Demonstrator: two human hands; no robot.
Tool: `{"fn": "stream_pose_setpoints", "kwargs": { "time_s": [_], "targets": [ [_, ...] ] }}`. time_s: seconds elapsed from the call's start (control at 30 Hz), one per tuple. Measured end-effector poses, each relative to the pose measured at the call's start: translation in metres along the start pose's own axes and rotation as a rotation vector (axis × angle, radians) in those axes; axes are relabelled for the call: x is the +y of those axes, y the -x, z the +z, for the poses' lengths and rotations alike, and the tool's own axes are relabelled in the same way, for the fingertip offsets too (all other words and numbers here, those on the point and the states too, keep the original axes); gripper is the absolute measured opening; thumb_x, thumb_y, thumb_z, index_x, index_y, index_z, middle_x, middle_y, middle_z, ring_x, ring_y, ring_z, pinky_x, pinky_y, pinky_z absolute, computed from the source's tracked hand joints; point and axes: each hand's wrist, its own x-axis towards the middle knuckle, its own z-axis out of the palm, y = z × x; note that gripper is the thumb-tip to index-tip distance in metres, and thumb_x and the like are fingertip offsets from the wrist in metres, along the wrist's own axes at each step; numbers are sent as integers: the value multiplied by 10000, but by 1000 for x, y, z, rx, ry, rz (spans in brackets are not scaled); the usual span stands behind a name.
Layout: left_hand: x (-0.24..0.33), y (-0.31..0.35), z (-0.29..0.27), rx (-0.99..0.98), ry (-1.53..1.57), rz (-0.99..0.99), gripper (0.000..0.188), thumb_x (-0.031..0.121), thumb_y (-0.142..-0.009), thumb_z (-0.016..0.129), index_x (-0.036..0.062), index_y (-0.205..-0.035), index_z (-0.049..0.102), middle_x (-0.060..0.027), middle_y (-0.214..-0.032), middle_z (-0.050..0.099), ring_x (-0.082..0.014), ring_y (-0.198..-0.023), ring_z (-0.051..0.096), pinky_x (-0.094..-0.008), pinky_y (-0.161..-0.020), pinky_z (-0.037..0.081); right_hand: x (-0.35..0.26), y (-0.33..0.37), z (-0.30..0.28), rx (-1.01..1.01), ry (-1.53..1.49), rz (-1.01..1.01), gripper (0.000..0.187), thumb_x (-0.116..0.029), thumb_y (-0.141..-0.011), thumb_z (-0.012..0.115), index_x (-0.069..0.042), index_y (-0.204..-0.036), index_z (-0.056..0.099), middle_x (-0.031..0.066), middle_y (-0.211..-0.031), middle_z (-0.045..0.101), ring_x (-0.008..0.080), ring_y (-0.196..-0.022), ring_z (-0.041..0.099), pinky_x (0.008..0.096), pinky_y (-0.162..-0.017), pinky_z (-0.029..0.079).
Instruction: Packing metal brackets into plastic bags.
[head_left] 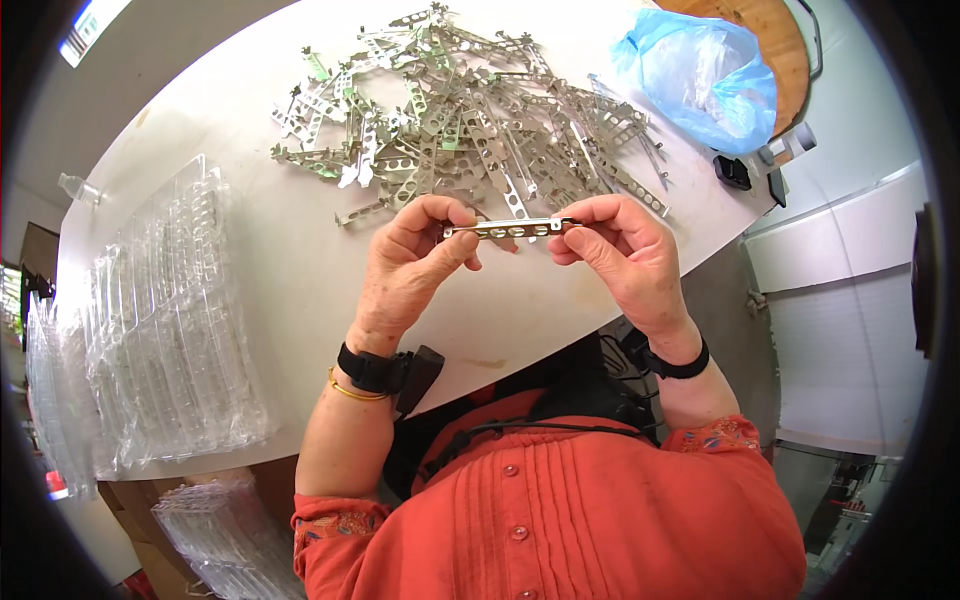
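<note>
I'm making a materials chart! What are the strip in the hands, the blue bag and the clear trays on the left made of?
Strip: probably metal, polished-looking, because it's silvery and shines.
Blue bag: likely thin plastic, glossy, since it's crinkled and partly see-through.
Clear trays: probably plastic, shiny; they're see-through with bright glints.

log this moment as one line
left hand: holds metal strip, left end | right hand: holds right end | strip pile: on table | plastic trays: table's left
</note>
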Motion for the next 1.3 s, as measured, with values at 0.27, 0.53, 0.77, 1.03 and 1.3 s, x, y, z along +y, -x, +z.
{"fn": "stream_pose_setpoints", "kwargs": {
  "time_s": [0.27, 0.53, 0.77, 1.03, 1.3],
  "targets": [
    [-1, 0, 1, -14, -89, -10, 166, 25, -949, 702, 18, -1084, 607, -27, -973, 642, -106, -812, 634, -258, -731, 550, 3, 0, 3, 51, 76, -40, 135, -10, -983, 649, 23, -1114, 646, 73, -967, 724, 118, -882, 705, 254, -807, 582],
    [4, 0, 6, -19, -246, -62, 142, 53, -948, 715, 24, -1057, 629, -24, -935, 671, -67, -789, 613, -221, -672, 524, 8, -2, 7, 65, 149, -78, 113, -18, -988, 643, 13, -1097, 646, 41, -970, 700, 94, -860, 690, 239, -787, 568],
    [0, -2, 2, -112, -422, -99, 132, 46, -945, 700, 4, -1066, 671, -36, -963, 717, -75, -818, 631, -238, -718, 525, 13, -2, 4, 92, 193, -83, 108, -14, -969, 657, 2, -1075, 651, 22, -945, 672, 83, -810, 648, 233, -718, 529],
    [9, 2, 13, -173, -282, -266, 77, 69, -951, 602, 31, -1017, 591, -35, -904, 688, -79, -778, 579, -241, -721, 475, 10, -1, 9, 46, 420, -208, 119, 4, -927, 670, -36, -1036, 644, 49, -908, 609, 135, -782, 607, 277, -658, 480],
    [15, 5, 20, -253, -420, -256, 184, 125, -1003, 591, 21, -1151, 627, -3, -886, 663, -69, -744, 545, -229, -682, 465, 10, 3, 2, 73, 385, -281, 80, -19, -917, 680, -24, -976, 627, 99, -840, 621, 205, -740, 607, 326, -666, 482]
  ]
}}
